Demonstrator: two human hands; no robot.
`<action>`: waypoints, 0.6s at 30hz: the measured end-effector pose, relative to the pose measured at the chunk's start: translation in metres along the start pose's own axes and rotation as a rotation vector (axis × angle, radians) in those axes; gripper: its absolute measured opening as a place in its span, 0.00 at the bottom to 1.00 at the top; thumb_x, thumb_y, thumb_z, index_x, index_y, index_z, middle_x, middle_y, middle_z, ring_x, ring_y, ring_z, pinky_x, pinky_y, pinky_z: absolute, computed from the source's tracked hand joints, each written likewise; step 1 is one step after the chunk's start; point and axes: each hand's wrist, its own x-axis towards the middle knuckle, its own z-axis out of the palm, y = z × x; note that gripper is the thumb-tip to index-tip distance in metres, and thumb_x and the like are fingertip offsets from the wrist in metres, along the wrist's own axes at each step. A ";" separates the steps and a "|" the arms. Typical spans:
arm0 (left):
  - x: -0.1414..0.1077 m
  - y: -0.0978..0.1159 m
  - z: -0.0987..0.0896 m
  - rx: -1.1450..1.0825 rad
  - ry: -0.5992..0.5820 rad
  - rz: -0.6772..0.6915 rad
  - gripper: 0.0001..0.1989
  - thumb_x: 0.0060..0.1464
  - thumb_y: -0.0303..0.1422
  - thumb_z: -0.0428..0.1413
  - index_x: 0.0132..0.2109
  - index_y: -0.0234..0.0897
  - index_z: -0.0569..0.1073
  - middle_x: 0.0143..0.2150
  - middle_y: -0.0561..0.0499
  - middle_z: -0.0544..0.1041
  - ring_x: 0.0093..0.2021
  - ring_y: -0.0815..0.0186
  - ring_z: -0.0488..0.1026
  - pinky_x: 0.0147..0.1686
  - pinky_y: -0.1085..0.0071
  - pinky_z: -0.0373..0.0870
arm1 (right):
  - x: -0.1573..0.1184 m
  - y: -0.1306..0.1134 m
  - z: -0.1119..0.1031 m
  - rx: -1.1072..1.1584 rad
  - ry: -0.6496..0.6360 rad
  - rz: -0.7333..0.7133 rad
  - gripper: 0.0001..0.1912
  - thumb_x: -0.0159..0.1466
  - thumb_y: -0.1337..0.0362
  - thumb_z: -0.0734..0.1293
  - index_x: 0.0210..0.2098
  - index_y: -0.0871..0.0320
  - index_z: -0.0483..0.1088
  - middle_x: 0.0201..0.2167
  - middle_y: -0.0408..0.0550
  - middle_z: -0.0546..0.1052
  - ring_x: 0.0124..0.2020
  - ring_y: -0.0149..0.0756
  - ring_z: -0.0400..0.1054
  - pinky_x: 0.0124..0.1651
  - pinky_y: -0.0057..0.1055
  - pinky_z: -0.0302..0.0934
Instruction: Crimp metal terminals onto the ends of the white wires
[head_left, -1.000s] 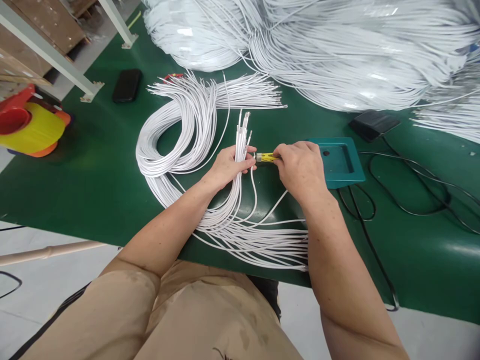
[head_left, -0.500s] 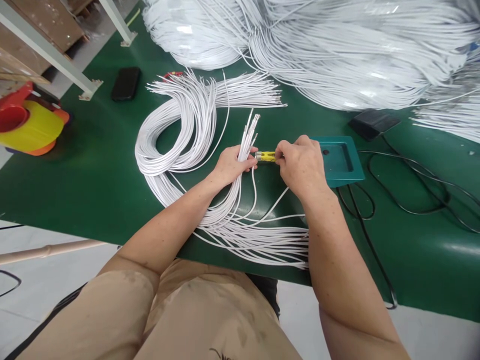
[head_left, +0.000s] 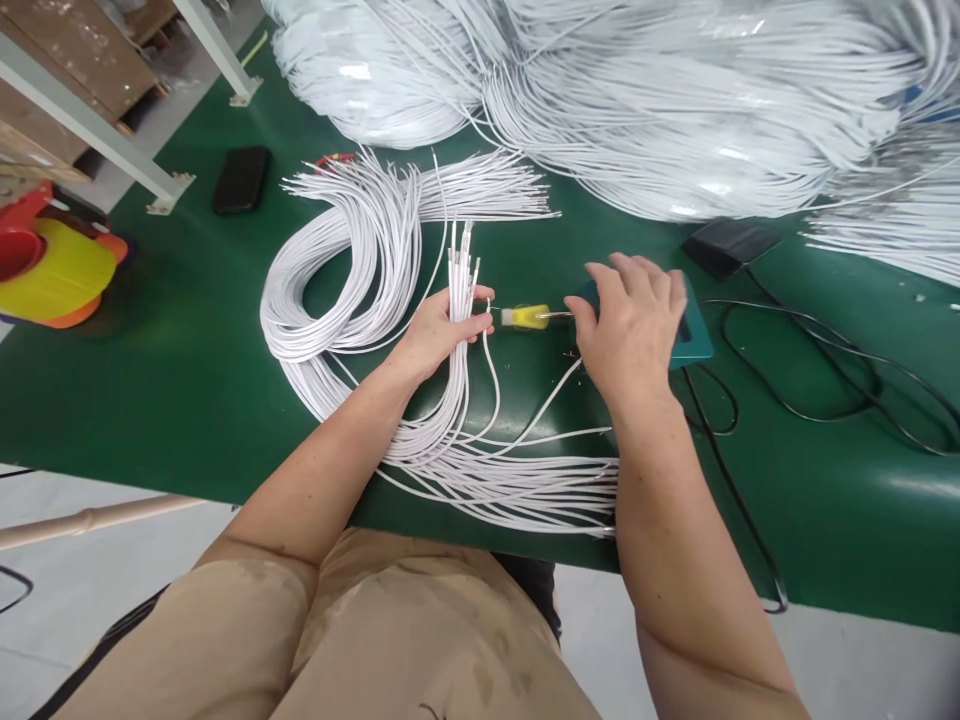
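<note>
My left hand (head_left: 446, 325) is closed around a bundle of white wires (head_left: 459, 350) whose ends point up. One wire end sticks out at its fingertips, close to the tip of a yellow piece (head_left: 527, 317) on a thin metal shaft. My right hand (head_left: 634, 315) has its fingers spread above a teal tray-like box (head_left: 694, 340) and partly hides it. No object shows in its grasp. The shaft runs from the yellow piece toward the right hand's thumb. Below, loose wires (head_left: 525, 490) fan out to the right forearm.
Looped white wires (head_left: 289, 290) lie left of my left hand. Large white wire bundles (head_left: 675, 110) cover the back of the green table (head_left: 150, 400). A black phone-like object (head_left: 241, 180), a black block (head_left: 729, 247) with cables and a yellow-red container (head_left: 56, 265) are around.
My right hand has let go of the yellow piece, opened its fingers and moved right over the teal box. The yellow piece now shows fully with its shaft. The view has shifted slightly.
</note>
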 end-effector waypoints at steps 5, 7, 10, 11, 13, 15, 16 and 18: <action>-0.002 0.004 0.001 -0.147 -0.069 0.000 0.24 0.42 0.32 0.68 0.47 0.35 0.73 0.36 0.53 0.77 0.30 0.74 0.74 0.27 0.78 0.63 | -0.010 -0.046 -0.020 0.403 -0.432 -0.431 0.14 0.70 0.63 0.60 0.37 0.58 0.77 0.38 0.51 0.80 0.42 0.39 0.69 0.45 0.34 0.61; -0.002 0.004 0.001 -0.159 -0.062 -0.019 0.25 0.41 0.33 0.69 0.48 0.36 0.73 0.37 0.52 0.78 0.32 0.73 0.74 0.31 0.77 0.66 | -0.017 -0.066 -0.023 0.284 -0.681 -0.518 0.13 0.68 0.64 0.62 0.35 0.60 0.78 0.35 0.53 0.80 0.42 0.42 0.68 0.45 0.35 0.60; -0.002 0.005 -0.002 -0.168 -0.038 -0.081 0.23 0.41 0.32 0.69 0.47 0.35 0.75 0.41 0.50 0.78 0.38 0.71 0.75 0.38 0.74 0.69 | -0.028 -0.085 -0.025 0.061 -0.907 -0.487 0.12 0.67 0.66 0.63 0.35 0.63 0.77 0.34 0.58 0.79 0.43 0.47 0.70 0.43 0.37 0.60; -0.002 0.005 -0.003 -0.168 -0.038 -0.108 0.23 0.41 0.32 0.69 0.46 0.35 0.76 0.40 0.50 0.78 0.38 0.71 0.74 0.39 0.74 0.69 | -0.031 -0.088 -0.027 0.031 -0.964 -0.462 0.12 0.67 0.66 0.62 0.36 0.63 0.77 0.33 0.59 0.79 0.41 0.48 0.72 0.40 0.37 0.60; -0.002 0.006 -0.005 -0.159 -0.053 -0.155 0.22 0.41 0.32 0.69 0.46 0.35 0.78 0.36 0.52 0.77 0.35 0.72 0.73 0.40 0.74 0.69 | -0.033 -0.088 -0.033 0.059 -1.064 -0.441 0.12 0.67 0.64 0.62 0.37 0.63 0.77 0.32 0.59 0.79 0.36 0.47 0.74 0.34 0.35 0.60; -0.002 0.007 -0.004 -0.150 -0.073 -0.168 0.22 0.41 0.33 0.69 0.46 0.35 0.78 0.33 0.54 0.76 0.33 0.73 0.72 0.40 0.73 0.68 | -0.030 -0.082 -0.040 0.184 -1.150 -0.433 0.12 0.66 0.64 0.62 0.34 0.61 0.76 0.29 0.56 0.79 0.31 0.44 0.74 0.30 0.33 0.58; -0.003 0.007 -0.004 -0.148 -0.081 -0.165 0.23 0.40 0.32 0.70 0.46 0.34 0.78 0.32 0.54 0.76 0.33 0.73 0.72 0.40 0.73 0.68 | -0.026 -0.077 -0.042 0.276 -1.187 -0.398 0.12 0.66 0.65 0.62 0.31 0.61 0.75 0.27 0.54 0.79 0.29 0.42 0.74 0.28 0.31 0.58; -0.004 0.007 -0.001 -0.139 -0.085 -0.146 0.24 0.37 0.32 0.70 0.45 0.33 0.77 0.32 0.54 0.75 0.32 0.73 0.71 0.40 0.73 0.68 | -0.018 -0.066 -0.043 0.495 -1.232 -0.197 0.13 0.65 0.66 0.62 0.26 0.60 0.72 0.23 0.49 0.77 0.22 0.34 0.71 0.25 0.28 0.58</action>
